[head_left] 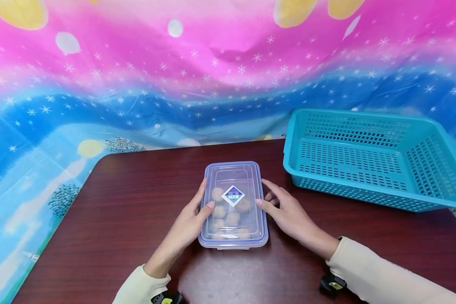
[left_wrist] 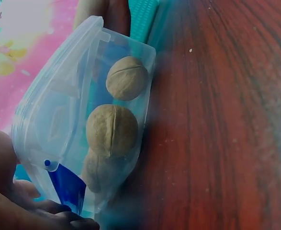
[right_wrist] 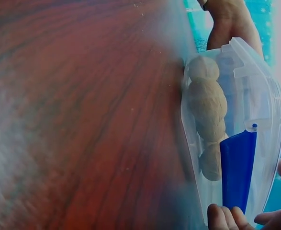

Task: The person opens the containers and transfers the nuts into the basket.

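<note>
A clear plastic food container (head_left: 264, 236) with a lilac-rimmed lid (head_left: 247, 177) lies on the table in the head view. Through its walls show several walnuts (left_wrist: 111, 130), mostly in the half nearer me. My left hand (head_left: 180, 230) holds the left side, thumb on the lid edge, fingers down by a blue side clip (left_wrist: 67, 186). On the other side my right hand (head_left: 293, 217) has its thumb at the lid edge. Its fingertips touch another blue clip (right_wrist: 238, 167), which hangs down along the wall in the right wrist view. The container's underside is hidden.
A turquoise perforated basket (head_left: 359, 192) stands at the right of the dark wooden table (head_left: 121, 211), beyond my right hand. Behind the table hangs a pink and blue patterned cloth (head_left: 167, 76). A diamond-shaped label (head_left: 233, 196) is on the lid.
</note>
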`<state>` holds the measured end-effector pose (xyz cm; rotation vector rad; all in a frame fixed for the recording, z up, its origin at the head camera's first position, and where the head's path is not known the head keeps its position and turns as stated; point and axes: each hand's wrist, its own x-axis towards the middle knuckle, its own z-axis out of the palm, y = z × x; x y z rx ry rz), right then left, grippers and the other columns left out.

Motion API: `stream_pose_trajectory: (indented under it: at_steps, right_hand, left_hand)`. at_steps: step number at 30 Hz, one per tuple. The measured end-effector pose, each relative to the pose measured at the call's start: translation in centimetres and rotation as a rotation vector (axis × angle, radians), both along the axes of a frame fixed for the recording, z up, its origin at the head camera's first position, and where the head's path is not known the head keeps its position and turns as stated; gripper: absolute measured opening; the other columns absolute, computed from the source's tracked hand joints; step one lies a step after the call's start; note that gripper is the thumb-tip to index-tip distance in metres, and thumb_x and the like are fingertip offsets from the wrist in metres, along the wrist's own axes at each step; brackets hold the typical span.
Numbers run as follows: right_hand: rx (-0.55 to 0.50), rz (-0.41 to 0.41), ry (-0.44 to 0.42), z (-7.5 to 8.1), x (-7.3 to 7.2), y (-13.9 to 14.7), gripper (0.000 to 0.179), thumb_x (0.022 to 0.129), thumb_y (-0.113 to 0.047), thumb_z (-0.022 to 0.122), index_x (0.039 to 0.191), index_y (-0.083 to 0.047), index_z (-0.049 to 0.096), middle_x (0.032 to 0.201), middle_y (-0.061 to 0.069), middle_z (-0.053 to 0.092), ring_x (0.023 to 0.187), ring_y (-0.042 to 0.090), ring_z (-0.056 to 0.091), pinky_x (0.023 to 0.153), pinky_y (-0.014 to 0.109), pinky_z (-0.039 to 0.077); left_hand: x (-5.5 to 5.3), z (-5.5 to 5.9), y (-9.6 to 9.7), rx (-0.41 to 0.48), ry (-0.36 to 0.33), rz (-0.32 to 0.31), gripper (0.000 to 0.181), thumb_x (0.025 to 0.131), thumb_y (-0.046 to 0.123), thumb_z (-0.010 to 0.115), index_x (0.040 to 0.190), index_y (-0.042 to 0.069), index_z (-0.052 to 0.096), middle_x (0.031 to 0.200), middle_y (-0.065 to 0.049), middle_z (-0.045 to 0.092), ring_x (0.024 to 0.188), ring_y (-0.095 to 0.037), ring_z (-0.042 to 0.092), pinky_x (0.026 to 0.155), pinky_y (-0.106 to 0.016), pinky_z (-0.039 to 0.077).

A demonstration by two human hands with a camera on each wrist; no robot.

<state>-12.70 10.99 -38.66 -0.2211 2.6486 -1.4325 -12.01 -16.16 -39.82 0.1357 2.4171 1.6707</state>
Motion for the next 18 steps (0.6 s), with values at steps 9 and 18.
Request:
stream_pose_trajectory:
  at_steps: [9,18]
  right_hand:
    - [-0.083,0.022,-0.071,0.4,-0.6,0.1,0.064,0.102,-0.025,0.069,0.157,-0.005,0.044,0.105,0.012,0.063,0.083,0.019,0.062,0.069,0.032,0.058]
    - [-0.232,0.019,-0.167,0.8,-0.9,0.0,0.068,0.099,-0.015,0.072,0.157,0.000,0.041,0.106,0.015,0.061,0.084,0.017,0.064,0.071,0.034,0.063]
  left_hand:
    - [-0.6,1.0,-0.9,0.003,0.032,0.045,0.061,0.106,0.022,0.062,0.163,0.016,0.039,0.168,-0.005,0.037,0.152,-0.022,0.039,0.117,-0.044,0.039]
    - [-0.9,1.6,-1.3,0.017,-0.002,0.116,0.058,0.098,0.017,0.074,0.153,0.016,0.056,0.125,-0.018,0.073,0.097,-0.015,0.073,0.084,-0.024,0.058]
